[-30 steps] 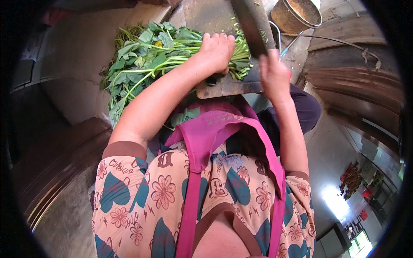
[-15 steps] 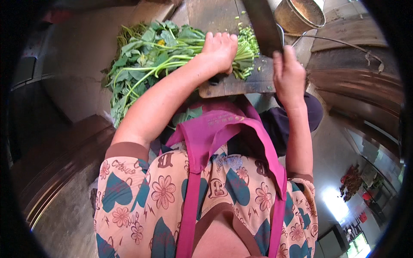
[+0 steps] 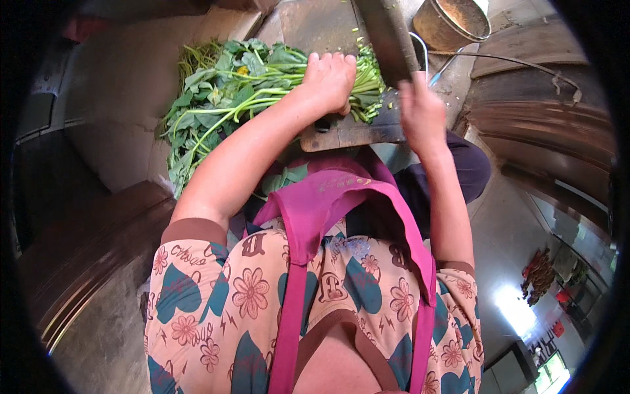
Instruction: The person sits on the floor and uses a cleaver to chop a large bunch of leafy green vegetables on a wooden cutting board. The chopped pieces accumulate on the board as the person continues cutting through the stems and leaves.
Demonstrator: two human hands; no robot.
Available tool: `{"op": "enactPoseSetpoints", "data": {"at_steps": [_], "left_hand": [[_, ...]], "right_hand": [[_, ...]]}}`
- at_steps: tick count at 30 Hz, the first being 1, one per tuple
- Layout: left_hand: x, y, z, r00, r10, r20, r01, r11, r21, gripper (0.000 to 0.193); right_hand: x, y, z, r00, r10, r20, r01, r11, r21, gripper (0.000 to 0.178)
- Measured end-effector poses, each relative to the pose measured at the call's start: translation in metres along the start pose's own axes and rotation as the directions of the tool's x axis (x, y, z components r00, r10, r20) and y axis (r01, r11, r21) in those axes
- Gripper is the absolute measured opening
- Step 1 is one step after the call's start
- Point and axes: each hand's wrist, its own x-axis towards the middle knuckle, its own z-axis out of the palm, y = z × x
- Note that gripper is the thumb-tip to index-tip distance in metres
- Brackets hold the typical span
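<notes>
My left hand (image 3: 330,82) is closed over a thick bunch of leafy green stems (image 3: 262,85), pressing it down on a wooden cutting board (image 3: 335,136). Leaves spread out to the left, past the board's edge. The cut ends of the stems stick out to the right of my fist. In my right hand (image 3: 422,115), slightly blurred, is the handle of a broad dark cleaver (image 3: 388,39). Its blade points away from me, beside the cut ends. Small chopped green bits lie on the board near the blade.
A worn round bucket (image 3: 453,23) stands beyond the board at the far right. Close to it are a pale wire handle and a long thin dark rod (image 3: 518,60). Dark wooden furniture (image 3: 545,108) lines the right side. My magenta apron (image 3: 328,187) hangs below the board.
My right hand and the cleaver have moved left, closer to the cut ends. My left hand has shifted slightly left and still holds the bunch.
</notes>
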Motion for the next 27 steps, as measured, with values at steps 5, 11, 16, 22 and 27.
{"op": "enactPoseSetpoints", "data": {"at_steps": [5, 11, 16, 22, 27], "left_hand": [[0.000, -0.003, 0.007, 0.998, 0.005, -0.064, -0.005, 1.000, 0.006, 0.068], [-0.001, -0.002, -0.004, 1.000, -0.008, 0.012, 0.008, 1.000, -0.024, 0.065], [0.002, 0.002, -0.004, 0.998, -0.061, 0.003, 0.061, 0.998, -0.022, 0.069], [0.003, 0.003, -0.017, 0.987, -0.080, 0.140, 0.082, 0.997, -0.007, 0.069], [0.006, 0.002, -0.011, 0.997, -0.075, 0.035, 0.076, 0.997, -0.007, 0.067]], "right_hand": [[0.018, 0.004, -0.007, 0.985, -0.023, 0.170, 0.046, 0.990, -0.130, 0.018], [0.011, 0.010, 0.021, 0.968, 0.037, 0.250, -0.001, 0.990, -0.142, 0.018], [-0.001, -0.010, -0.028, 0.996, 0.082, -0.032, -0.081, 0.996, 0.037, 0.014], [-0.028, 0.004, 0.006, 0.986, 0.020, 0.165, 0.000, 0.993, -0.120, 0.015], [-0.014, -0.036, -0.045, 0.982, 0.039, -0.186, -0.016, 0.992, 0.123, 0.009]]}}
